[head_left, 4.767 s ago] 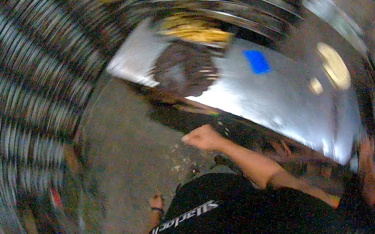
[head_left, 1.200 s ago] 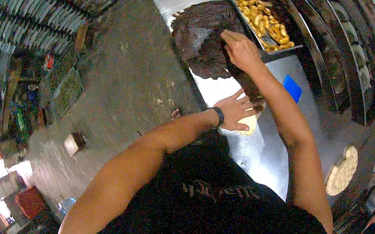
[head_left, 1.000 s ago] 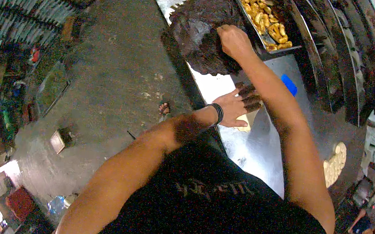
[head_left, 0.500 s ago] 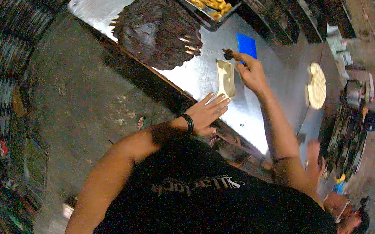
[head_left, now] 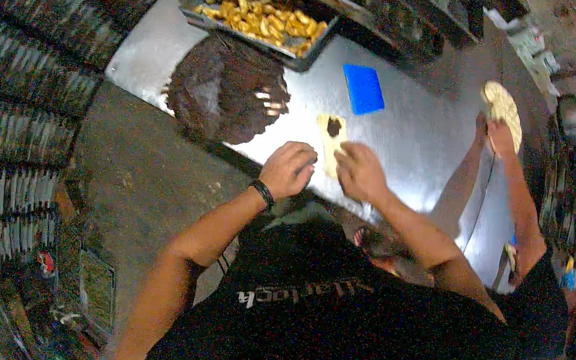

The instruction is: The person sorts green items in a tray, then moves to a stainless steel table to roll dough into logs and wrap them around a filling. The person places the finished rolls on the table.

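Note:
A narrow strip of pale dough (head_left: pixel 329 158) lies lengthwise on the metal table, with a small dark lump of filling (head_left: pixel 334 127) on its far end. My left hand (head_left: pixel 288 169), with a black band at the wrist, hovers left of the strip's near part; its fingers are curled together, and anything inside is hidden. Close over the strip's right edge is my right hand (head_left: pixel 362 175), its fingers bent and blurred; whether they touch the dough cannot be made out. A big, flattened dark brown mass of filling (head_left: pixel 222 96) spreads over the table's left, with several pale finger-like gouges.
A dark tray (head_left: pixel 311 57) of golden-brown baked pieces stands at the back left. Beyond the dough lies a blue flat scraper (head_left: pixel 363 90). At the right, a co-worker's hands (head_left: pixel 497 134) touch a rounded slab of pale dough (head_left: pixel 504 112). Stacked racks (head_left: pixel 2 197) line the left.
The dark lump has gone from my right fingers onto the dough's far end. My right hand has come nearer; my left has lifted off the dough and curled. The co-worker's hands have reached the slab.

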Demonstrator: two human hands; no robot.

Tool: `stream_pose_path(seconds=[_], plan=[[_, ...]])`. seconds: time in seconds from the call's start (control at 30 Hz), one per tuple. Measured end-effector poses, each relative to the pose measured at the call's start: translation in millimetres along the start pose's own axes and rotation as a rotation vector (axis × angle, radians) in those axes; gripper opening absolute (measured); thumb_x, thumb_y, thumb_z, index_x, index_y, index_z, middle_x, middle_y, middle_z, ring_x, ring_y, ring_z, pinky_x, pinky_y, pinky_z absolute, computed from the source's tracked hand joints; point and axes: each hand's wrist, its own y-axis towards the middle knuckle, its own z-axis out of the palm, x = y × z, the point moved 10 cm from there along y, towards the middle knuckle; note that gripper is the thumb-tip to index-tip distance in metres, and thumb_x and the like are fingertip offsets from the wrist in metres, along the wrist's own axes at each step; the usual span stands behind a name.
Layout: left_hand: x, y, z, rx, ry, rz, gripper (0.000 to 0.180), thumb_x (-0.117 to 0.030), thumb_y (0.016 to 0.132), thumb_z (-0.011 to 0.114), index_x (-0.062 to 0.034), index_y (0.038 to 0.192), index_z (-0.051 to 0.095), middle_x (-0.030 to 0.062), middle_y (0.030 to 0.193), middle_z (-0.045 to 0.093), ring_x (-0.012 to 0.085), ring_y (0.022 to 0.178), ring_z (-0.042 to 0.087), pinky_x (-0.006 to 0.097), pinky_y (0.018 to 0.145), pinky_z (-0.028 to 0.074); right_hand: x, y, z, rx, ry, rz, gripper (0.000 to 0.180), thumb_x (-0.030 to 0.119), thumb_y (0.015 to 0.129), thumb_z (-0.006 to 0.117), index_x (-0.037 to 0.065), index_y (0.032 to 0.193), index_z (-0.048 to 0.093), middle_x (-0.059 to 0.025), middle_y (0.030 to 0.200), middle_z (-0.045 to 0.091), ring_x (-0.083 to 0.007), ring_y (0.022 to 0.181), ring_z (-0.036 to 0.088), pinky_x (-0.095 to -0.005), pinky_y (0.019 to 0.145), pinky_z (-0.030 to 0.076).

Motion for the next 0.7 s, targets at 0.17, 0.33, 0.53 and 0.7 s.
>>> stream_pose_path(seconds=[0.17,0.33,0.53,0.7], plan=[[53,22,-17,-0.083,0.217,-0.209,0.021,-0.006,0.074,0.057,-0.0048,0.095,0.056,0.0136,0.093,0.053,0.0325,0.088,0.055,0.041,0.075,0.047,-67,81,4,0.13,0.223,0.156,0.019,0.015,0.079,0.055,0.003,0.091,0.065,-0.0165,0.089,0.062,-0.0322,0.084,0.059,-0.0415,0.076,0.047],[65,22,-6,-0.03,0.348,-0.311,0.023,-0.006,0.073,0.056,-0.008,0.095,0.053,0.013,0.092,0.05,0.0326,0.087,0.054,0.042,0.071,0.049,-102,241,14,0.159,0.239,0.024,0.023,0.021,0.077,0.057,0.004,0.09,0.065,-0.0187,0.09,0.062,-0.0351,0.084,0.06,-0.0434,0.073,0.048],[60,27,-11,-0.071,0.378,-0.329,0.02,-0.006,0.073,0.056,-0.0028,0.092,0.055,0.0156,0.096,0.053,0.033,0.09,0.055,0.041,0.075,0.05,-105,317,117,0.529,-0.283,-0.182,0.031,0.014,0.07,0.063,0.009,0.101,0.064,-0.0145,0.098,0.064,-0.0318,0.095,0.062,-0.0433,0.08,0.051],[65,20,-13,-0.093,0.34,-0.353,0.018,-0.006,0.075,0.055,-0.0027,0.092,0.055,0.0164,0.097,0.054,0.0329,0.09,0.056,0.04,0.074,0.05,-100,320,151,0.535,-0.391,-0.219,0.033,0.009,0.07,0.062,0.009,0.102,0.062,-0.0156,0.096,0.064,-0.0325,0.088,0.064,-0.0428,0.073,0.053]])
